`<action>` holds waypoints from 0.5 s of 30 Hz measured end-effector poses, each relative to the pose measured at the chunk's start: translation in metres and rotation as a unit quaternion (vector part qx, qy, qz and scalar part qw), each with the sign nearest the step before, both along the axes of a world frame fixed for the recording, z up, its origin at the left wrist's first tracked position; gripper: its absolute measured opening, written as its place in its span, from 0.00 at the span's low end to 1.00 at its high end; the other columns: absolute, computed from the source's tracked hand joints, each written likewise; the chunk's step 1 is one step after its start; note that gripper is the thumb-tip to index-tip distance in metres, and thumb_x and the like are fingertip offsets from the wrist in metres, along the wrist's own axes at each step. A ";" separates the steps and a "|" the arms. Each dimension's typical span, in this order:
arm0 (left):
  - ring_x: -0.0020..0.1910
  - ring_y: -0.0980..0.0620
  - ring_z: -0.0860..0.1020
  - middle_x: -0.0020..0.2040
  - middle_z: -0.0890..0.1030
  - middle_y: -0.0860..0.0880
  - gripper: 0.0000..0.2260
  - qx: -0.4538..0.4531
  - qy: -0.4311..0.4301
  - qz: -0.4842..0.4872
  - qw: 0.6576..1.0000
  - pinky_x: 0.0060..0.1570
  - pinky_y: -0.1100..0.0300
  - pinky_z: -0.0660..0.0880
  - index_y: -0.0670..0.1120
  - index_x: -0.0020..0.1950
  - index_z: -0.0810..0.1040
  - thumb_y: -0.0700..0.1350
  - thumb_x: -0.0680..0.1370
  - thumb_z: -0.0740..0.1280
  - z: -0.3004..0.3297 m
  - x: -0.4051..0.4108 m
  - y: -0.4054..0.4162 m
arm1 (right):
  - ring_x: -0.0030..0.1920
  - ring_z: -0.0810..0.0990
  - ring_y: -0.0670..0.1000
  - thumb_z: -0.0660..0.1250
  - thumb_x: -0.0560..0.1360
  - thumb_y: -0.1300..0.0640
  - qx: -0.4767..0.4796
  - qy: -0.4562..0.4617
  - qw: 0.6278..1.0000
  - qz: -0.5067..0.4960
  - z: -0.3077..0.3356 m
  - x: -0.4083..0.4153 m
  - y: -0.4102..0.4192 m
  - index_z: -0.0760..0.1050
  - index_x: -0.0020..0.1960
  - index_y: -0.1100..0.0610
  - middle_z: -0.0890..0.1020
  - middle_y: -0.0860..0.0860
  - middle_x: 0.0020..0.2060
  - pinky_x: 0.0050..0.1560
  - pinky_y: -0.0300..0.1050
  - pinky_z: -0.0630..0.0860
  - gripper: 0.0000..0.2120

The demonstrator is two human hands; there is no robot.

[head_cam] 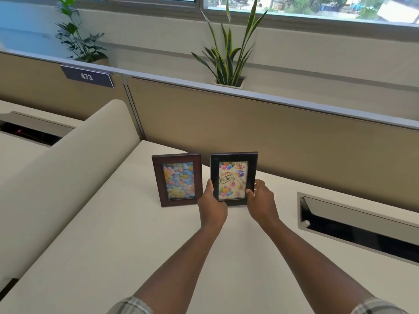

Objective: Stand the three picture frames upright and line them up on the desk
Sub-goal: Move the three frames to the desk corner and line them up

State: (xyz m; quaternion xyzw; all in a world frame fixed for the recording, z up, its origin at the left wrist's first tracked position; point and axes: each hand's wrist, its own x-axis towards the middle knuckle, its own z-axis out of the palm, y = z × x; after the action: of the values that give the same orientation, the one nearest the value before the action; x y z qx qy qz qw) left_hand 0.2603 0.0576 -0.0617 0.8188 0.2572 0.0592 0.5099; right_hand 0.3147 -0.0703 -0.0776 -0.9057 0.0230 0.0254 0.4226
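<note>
The left hand [212,203] and right hand [260,200] both have their fingers [250,193] closed on the lower side edges of the black frame [233,177], holding it upright at the desk [113,234]; whether its base touches cannot be told. Just beside it on the left stands the brown frame [178,180], upright and apart from it. Behind both runs the tan partition [294,141].
</note>
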 end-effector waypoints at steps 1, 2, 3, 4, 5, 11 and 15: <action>0.69 0.47 0.73 0.68 0.75 0.43 0.33 0.001 0.000 0.001 1.000 0.57 0.56 0.77 0.47 0.78 0.59 0.32 0.76 0.67 -0.001 0.000 0.001 | 0.62 0.78 0.56 0.63 0.80 0.56 0.003 0.000 1.000 0.005 -0.003 -0.001 0.001 0.67 0.67 0.57 0.79 0.56 0.62 0.47 0.41 0.77 0.16; 0.69 0.47 0.72 0.68 0.74 0.43 0.34 -0.001 0.000 0.003 1.000 0.58 0.56 0.77 0.47 0.78 0.58 0.31 0.75 0.67 -0.002 0.001 0.002 | 0.62 0.78 0.55 0.64 0.79 0.56 0.006 -0.001 1.000 0.009 -0.005 -0.003 0.002 0.67 0.66 0.56 0.78 0.56 0.62 0.48 0.42 0.78 0.17; 0.70 0.47 0.71 0.69 0.74 0.43 0.34 -0.005 0.002 0.005 1.000 0.59 0.55 0.77 0.47 0.78 0.58 0.31 0.75 0.66 -0.002 0.001 0.003 | 0.62 0.78 0.55 0.64 0.79 0.56 0.007 -0.001 1.000 0.013 -0.006 -0.004 0.003 0.67 0.66 0.55 0.78 0.55 0.63 0.50 0.44 0.79 0.17; 0.70 0.47 0.71 0.69 0.73 0.43 0.35 -0.007 0.005 0.005 1.000 0.59 0.55 0.76 0.47 0.79 0.57 0.31 0.75 0.66 -0.003 0.001 0.003 | 0.62 0.78 0.55 0.64 0.79 0.56 0.007 -0.001 1.000 0.018 -0.008 -0.004 0.003 0.67 0.66 0.55 0.78 0.55 0.63 0.52 0.46 0.79 0.17; 0.71 0.47 0.70 0.70 0.72 0.43 0.36 -0.008 0.008 0.005 1.000 0.60 0.54 0.76 0.47 0.79 0.55 0.31 0.75 0.66 -0.004 0.000 0.003 | 0.63 0.77 0.55 0.64 0.79 0.55 0.006 -0.004 1.000 0.023 -0.009 -0.004 0.004 0.67 0.67 0.54 0.77 0.54 0.64 0.54 0.48 0.79 0.17; 0.71 0.43 0.70 0.73 0.69 0.43 0.37 -0.040 0.075 0.021 0.996 0.64 0.53 0.73 0.48 0.80 0.50 0.32 0.76 0.65 -0.011 -0.011 -0.008 | 0.65 0.75 0.56 0.65 0.78 0.56 -0.003 0.003 0.999 0.041 -0.019 -0.007 0.005 0.63 0.72 0.53 0.75 0.54 0.68 0.59 0.51 0.76 0.24; 0.72 0.42 0.70 0.76 0.67 0.43 0.36 -0.040 0.121 0.024 0.992 0.65 0.53 0.72 0.46 0.80 0.50 0.33 0.77 0.65 -0.014 -0.014 -0.009 | 0.67 0.74 0.57 0.65 0.78 0.57 -0.022 0.055 0.997 0.053 -0.030 -0.011 0.004 0.60 0.74 0.52 0.73 0.53 0.70 0.62 0.52 0.74 0.27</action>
State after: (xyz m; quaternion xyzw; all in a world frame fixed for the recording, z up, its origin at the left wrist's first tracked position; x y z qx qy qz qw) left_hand 0.2462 0.0481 -0.0756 0.7925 0.3383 -0.0383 0.5060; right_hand 0.3033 -0.0659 -0.1074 -0.9120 -0.0014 0.0972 0.3985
